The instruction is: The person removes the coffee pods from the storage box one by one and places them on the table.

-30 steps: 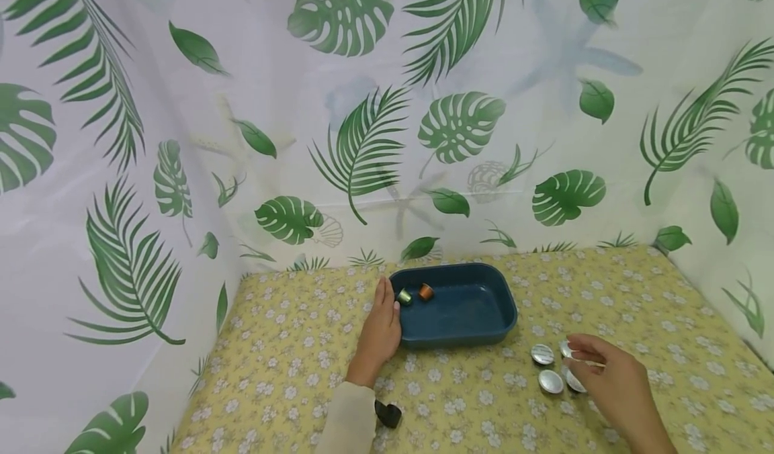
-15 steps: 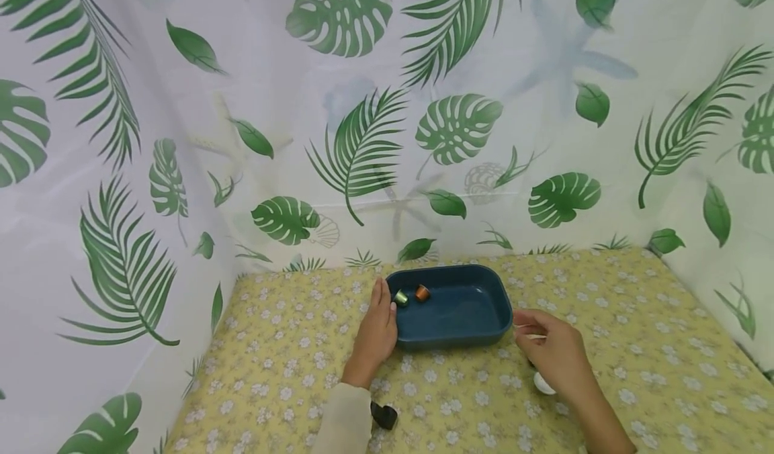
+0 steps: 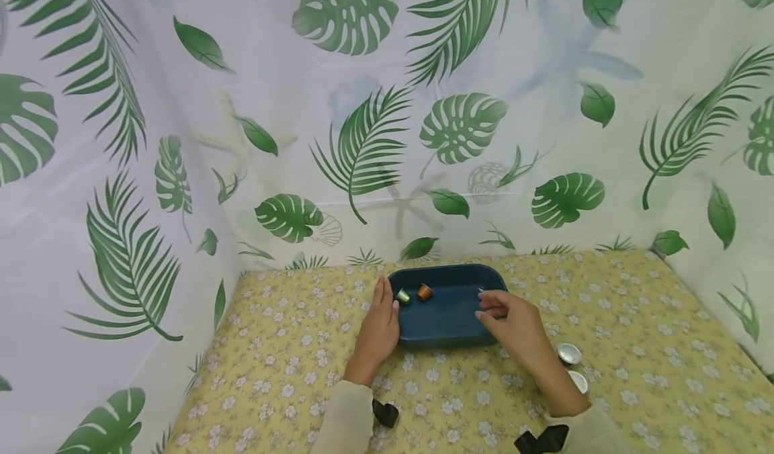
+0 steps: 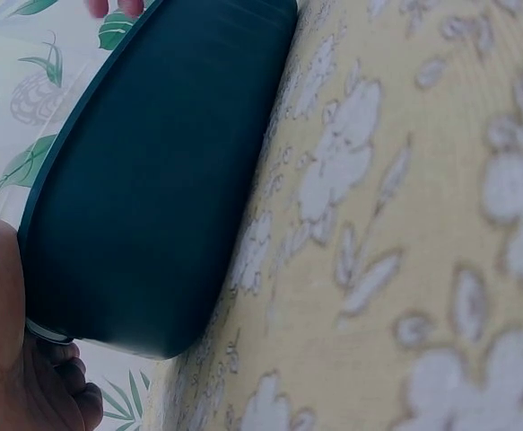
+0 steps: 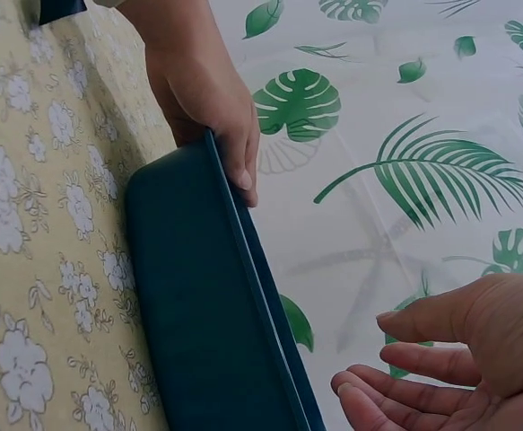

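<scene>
Dark blue tray (image 3: 447, 320), glossy and round-cornered, sits at the centre of the head frame, below mid-height, on a yellow cloth (image 3: 272, 373) printed with white flowers. Inside, towards its upper left, lie two small capsules: a green capsule (image 3: 404, 297) beside the left wall and an orange capsule (image 3: 424, 293) just to its right. The two lie close together, apparently tipped over.

Left hand (image 3: 377, 326) is set against the tray's left end. In the head view its fingers are pressed together along the outer wall; the right wrist view shows the rim held between digits inside and the palm outside.

Right hand (image 3: 520, 326) is over the tray's right end, fingertips above the interior. The right wrist view shows its digits parted and lightly bent, with a visible gap between them. Whether this hand touches the rim cannot be determined.

Two silver-topped pieces are noted in the lower right of the head frame: an upper silver piece (image 3: 568, 354) and a lower silver piece (image 3: 578, 382), the latter partly covered by the right wrist.

Both arms wear pale sleeves (image 3: 346, 415), each with a black attachment (image 3: 385, 414) near the cuff. A white backdrop (image 3: 520, 31) with green leaf prints fills the upper frame.
</scene>
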Motion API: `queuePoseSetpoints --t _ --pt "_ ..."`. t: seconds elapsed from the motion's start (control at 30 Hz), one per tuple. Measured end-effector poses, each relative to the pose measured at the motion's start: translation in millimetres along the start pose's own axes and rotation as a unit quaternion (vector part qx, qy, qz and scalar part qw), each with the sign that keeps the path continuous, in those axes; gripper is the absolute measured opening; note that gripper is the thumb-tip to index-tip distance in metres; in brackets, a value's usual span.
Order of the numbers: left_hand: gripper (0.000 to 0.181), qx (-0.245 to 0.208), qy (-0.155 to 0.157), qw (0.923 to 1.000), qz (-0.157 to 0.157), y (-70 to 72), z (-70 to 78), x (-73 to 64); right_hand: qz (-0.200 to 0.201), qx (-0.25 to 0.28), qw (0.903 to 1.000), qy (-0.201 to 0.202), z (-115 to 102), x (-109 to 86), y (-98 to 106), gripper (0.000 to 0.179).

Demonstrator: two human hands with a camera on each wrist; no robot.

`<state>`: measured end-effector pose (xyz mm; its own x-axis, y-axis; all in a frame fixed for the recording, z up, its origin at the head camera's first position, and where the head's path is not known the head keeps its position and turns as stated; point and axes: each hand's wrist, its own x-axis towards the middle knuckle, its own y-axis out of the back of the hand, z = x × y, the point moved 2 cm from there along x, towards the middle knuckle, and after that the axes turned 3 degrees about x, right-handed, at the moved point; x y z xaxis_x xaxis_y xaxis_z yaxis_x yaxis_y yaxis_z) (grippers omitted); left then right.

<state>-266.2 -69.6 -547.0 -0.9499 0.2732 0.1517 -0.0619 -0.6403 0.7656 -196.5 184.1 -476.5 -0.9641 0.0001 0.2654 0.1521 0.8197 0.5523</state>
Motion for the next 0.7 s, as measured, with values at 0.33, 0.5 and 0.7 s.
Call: queuePoseSetpoints --t 0.33,0.5,0.7 --pt "0.058 -0.002 -0.005 1.0 0.002 0.3 0.5 -0.2 -0.009 0.002 1.0 0.0 2.7 13.3 -14.4 0.033" --pt "0.057 -0.003 -0.006 0.9999 0.008 0.0 0.0 0.1 -0.013 0.011 0.9998 0.007 3.7 16.7 -18.1 0.032" --pt "0.058 -0.005 -0.007 0.9999 0.007 0.1 -1.6 0.0 -0.013 0.013 0.9998 0.007 3.5 23.2 -26.0 0.031"
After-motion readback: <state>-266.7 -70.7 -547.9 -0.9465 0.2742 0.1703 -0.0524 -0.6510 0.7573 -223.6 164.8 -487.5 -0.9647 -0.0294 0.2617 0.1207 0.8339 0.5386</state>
